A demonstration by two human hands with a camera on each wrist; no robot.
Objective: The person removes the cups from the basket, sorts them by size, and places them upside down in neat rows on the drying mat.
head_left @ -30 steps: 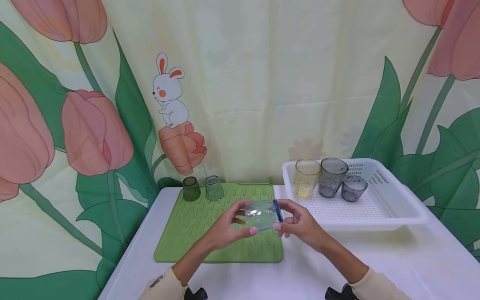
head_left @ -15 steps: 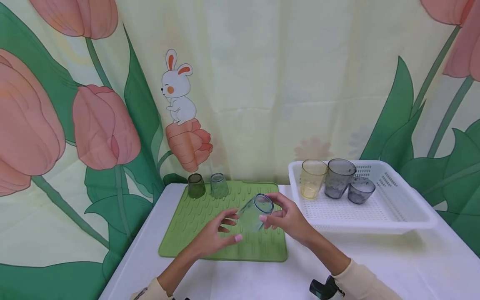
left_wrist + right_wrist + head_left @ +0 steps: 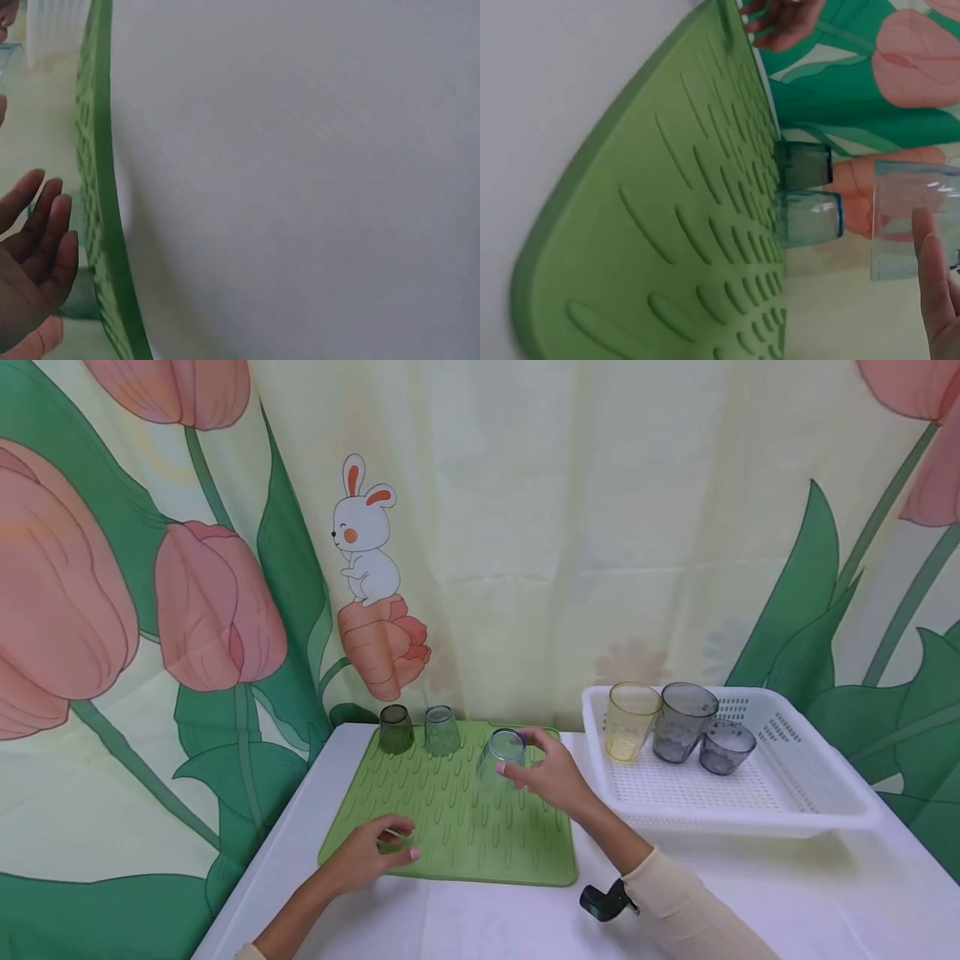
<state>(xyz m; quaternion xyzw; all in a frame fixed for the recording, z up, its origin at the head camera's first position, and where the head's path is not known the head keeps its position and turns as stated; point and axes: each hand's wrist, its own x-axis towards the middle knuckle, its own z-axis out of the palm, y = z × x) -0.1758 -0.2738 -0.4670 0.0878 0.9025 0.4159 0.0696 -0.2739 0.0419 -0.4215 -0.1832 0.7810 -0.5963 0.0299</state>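
Note:
My right hand (image 3: 551, 772) grips a clear, bluish glass (image 3: 491, 764) between thumb and fingers, its narrower end up. The right wrist view has this glass (image 3: 900, 221) held above the green ridged mat (image 3: 630, 225), apart from it. Over the front left part of the mat (image 3: 450, 852) hovers my left hand (image 3: 367, 856), fingers relaxed and holding nothing. Two small glasses stand with narrow ends up at the mat's back left: a dark grey-green glass (image 3: 396, 731) and a pale teal glass (image 3: 442, 732).
To the right sits a white perforated basket (image 3: 750, 818). Inside are a yellow glass (image 3: 630, 727), a tall grey glass (image 3: 682, 727) and a short grey glass (image 3: 727, 749). A printed curtain (image 3: 517, 527) hangs behind the white table (image 3: 510, 927).
My left hand has let go of the clear glass and drawn back to the front left. My right hand has tipped the glass from lying sideways to nearly upright and carried it farther back.

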